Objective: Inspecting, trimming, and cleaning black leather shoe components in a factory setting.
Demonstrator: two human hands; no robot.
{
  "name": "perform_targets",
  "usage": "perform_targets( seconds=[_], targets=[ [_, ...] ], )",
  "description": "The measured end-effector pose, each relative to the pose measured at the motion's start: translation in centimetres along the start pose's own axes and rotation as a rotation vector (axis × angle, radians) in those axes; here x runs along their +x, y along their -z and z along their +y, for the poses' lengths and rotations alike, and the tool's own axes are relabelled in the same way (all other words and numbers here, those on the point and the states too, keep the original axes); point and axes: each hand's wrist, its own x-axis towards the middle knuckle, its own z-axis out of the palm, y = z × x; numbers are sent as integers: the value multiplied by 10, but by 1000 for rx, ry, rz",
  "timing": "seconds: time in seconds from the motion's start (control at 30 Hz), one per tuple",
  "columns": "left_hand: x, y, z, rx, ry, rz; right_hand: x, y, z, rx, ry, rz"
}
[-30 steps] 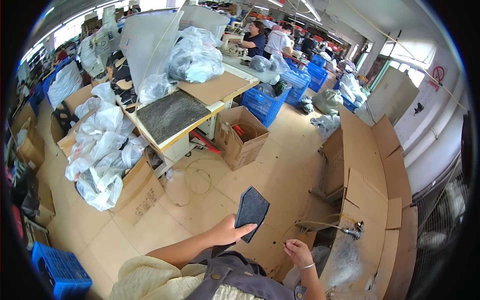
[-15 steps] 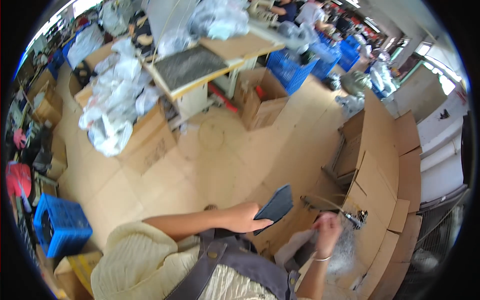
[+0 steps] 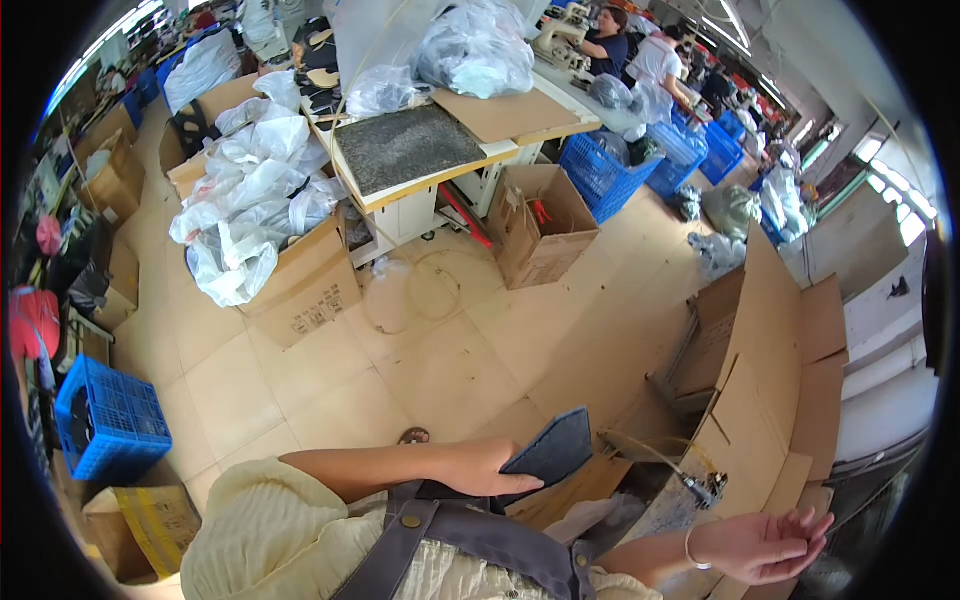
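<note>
Left hand (image 3: 480, 467) is gripping a dark flat piece (image 3: 550, 450) by its lower edge, grip closed with fingers curling over it; the piece is tilting up and to the right, held in the air above the cardboard-covered floor (image 3: 330, 380) and just left of a metal nozzle (image 3: 700, 487); right hand (image 3: 765, 545) is lying open, palm up, fingers spread and holding nothing, low at the right edge, with a thin bracelet (image 3: 690, 550) showing at the wrist; the two hands are sitting well apart; a cream sleeve (image 3: 270, 530) and a grey apron strap (image 3: 400, 545) are filling the lower edge

Ahead, a surface (image 3: 420, 150) is carrying a dark mat and a cardboard sheet (image 3: 510, 110), with clear plastic bags (image 3: 475, 50) piling at its far end; an open carton (image 3: 540, 225) is standing on the floor just right of the surface; a second carton (image 3: 300, 285) to the left is overflowing with white bags (image 3: 250, 190); a blue crate (image 3: 110, 420) is sitting at the far left, more blue crates (image 3: 610, 170) behind the open carton; flattened cardboard sheets (image 3: 770, 330) are leaning upright at the right; two seated people (image 3: 640, 50) are working at the far end of the room; what they are handling is too small to tell
</note>
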Motion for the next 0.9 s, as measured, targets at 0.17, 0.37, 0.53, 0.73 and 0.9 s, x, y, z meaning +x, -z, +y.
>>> perform_targets(
  seconds=[0.17,0.37,0.53,0.73,0.9],
  targets=[
    [-4,9,-24,-66,5,70,-74,-35,13,-222,183,-282],
    [-15,44,6,-304,185,337,-156,18,46,-371,-88,-864],
    [-7,53,10,-434,-47,409,-189,67,30,-686,-620,-2097],
    [9,33,25,-258,-182,284,-115,-6,-42,-45,-1243,-1098],
    [21,12,31,-243,-321,117,-92,-5,-53,-51,-1063,-1050]
  ],
)
